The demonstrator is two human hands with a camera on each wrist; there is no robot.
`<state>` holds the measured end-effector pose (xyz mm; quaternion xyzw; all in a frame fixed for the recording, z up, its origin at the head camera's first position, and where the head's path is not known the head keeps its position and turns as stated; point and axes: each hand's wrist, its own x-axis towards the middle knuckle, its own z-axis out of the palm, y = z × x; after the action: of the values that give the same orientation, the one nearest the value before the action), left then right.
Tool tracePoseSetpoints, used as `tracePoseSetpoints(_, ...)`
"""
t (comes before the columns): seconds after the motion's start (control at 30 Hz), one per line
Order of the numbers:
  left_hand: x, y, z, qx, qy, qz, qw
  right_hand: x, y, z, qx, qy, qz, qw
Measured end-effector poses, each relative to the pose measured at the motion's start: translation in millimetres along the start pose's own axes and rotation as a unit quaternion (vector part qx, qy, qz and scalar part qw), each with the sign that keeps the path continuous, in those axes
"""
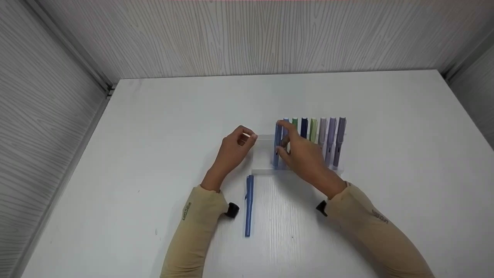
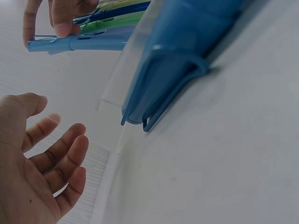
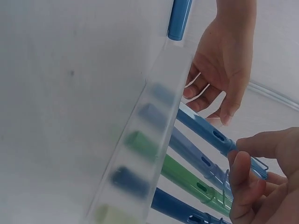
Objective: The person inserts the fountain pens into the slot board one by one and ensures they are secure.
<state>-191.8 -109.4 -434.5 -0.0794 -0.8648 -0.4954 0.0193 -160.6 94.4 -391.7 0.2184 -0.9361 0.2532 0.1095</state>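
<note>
My right hand (image 1: 307, 157) holds a blue pen (image 1: 278, 135) that stands upright in a clear stand (image 1: 263, 171). A fingertip lies at the top of its cap and the thumb is against its side. Level with the stand's left end is my left hand (image 1: 234, 150), its fingers loosely bent around nothing, as the left wrist view confirms. A second blue pen (image 1: 249, 206) lies on the table in front of the stand, clip end toward it. Up close, that lying pen (image 2: 182, 60) fills the top of the left wrist view.
To the right of the held pen stands a row of pens: light blue (image 1: 286, 120), green (image 1: 295, 121), dark blue (image 1: 304, 125), lime (image 1: 313, 129) and several in grey and purple (image 1: 332, 133). My right hand partly hides them. Wood-grain panels (image 1: 247, 38) border the white table (image 1: 154, 127).
</note>
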Motion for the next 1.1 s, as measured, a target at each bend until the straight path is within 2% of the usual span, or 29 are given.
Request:
tracePoseSetpoints(0.37, 0.3, -0.3, 0.8, 0.004, 0.002, -0.002, 1.0000, 2.7, -0.9, 1.0, 0.000, -0.004, 0.018, 1.000)
tracePoseSetpoints(0.73, 0.1, 1.0, -0.6, 0.005, 0.001, -0.022, 0.9997, 1.4, 0.4, -1.1, 0.040, 0.006, 0.032, 0.999)
tracePoseSetpoints(1.1, 0.2, 2.4, -0.6, 0.004, -0.001, -0.016, 0.9999, -8.9, -2.6, -3.5, 0.082, -0.025, 0.035, 0.996)
